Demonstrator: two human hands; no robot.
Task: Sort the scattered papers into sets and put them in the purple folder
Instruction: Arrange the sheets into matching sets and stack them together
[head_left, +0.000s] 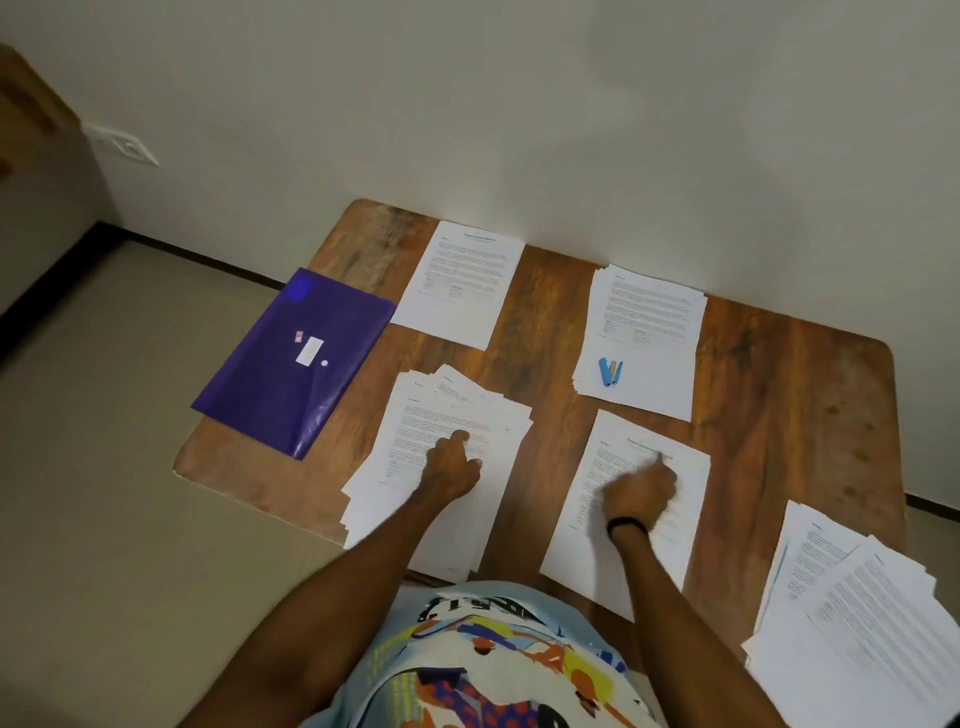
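Sorting partway, filing not begun: your purple folder (280, 374) lies closed (seemingly unfilled). Left hand (452, 465) curled on fanned pile (415, 415), right hand (641, 488) blurred over sheet (592, 556); grips unreadable.

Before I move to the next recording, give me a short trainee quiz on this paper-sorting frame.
1. Fill in: the purple folder overhangs the table's ____ edge.
2. True or false: the blue stapler lies on the purple folder.
3. The left hand rests on: A) the fanned stack B) the purple folder C) bare wood.
Key: 1 left. 2 false, it lies on the far-right stack. 3 A.
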